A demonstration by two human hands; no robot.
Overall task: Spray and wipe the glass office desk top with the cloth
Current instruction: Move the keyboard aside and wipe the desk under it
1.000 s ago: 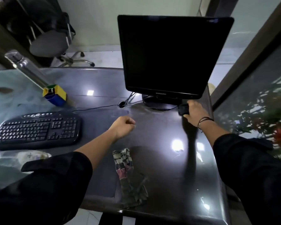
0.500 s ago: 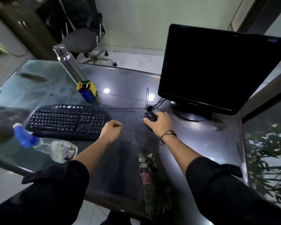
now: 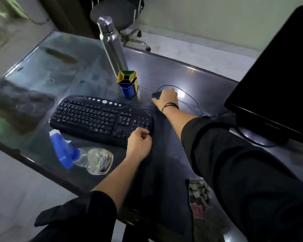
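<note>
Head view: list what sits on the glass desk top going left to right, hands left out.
Spray bottle → keyboard → steel water bottle → pen holder → mouse → checked cloth → monitor.

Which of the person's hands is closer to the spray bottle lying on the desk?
Left. The left hand hovers just right of the spray bottle, by the keyboard's corner; the right hand reaches far beyond it, holding the mouse.

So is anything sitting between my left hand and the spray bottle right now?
Nothing visible. The left hand hangs curled by the near right corner of the keyboard, and the spray bottle lies on its side just to its left on bare glass. The keyboard sits behind that path, not across it.
</note>
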